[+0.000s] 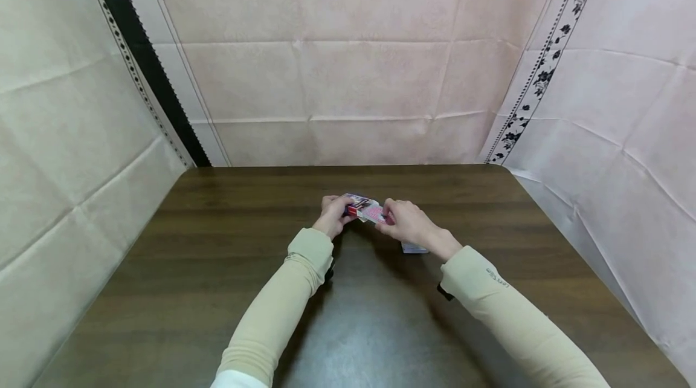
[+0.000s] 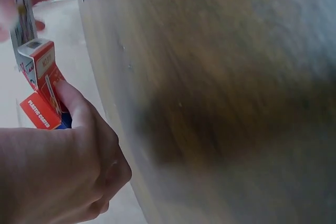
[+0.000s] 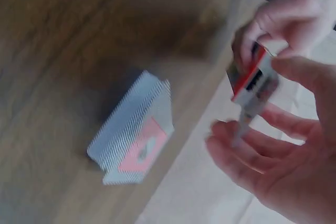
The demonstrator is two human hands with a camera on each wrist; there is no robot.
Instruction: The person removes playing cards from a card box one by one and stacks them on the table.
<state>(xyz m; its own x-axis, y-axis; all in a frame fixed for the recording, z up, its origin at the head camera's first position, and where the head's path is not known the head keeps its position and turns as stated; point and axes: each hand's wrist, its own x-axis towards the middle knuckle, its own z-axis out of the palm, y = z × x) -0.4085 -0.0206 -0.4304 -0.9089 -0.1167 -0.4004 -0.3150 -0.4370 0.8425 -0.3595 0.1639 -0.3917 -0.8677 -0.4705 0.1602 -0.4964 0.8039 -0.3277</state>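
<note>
My left hand [image 1: 331,216] grips a red and blue playing-card box [image 2: 43,109], its flap printed "PLASTIC COATED", raised over the far middle of the table. From the box's open end a stack of playing cards [image 1: 373,213] sticks out, with red-patterned backs. The right hand [image 1: 410,223] pinches the cards from the other side, thumb near the box end and fingers bent around them; motion blurs them in the right wrist view. Below the right hand, a grey-blue striped box [image 3: 128,129] with a pink panel rests on the table, partly hidden by that hand in the head view.
The brown wooden table [image 1: 244,291] stretches out to both sides and toward me. Pale cloth sheets [image 1: 370,86] hang behind it and at either side, close to its edges.
</note>
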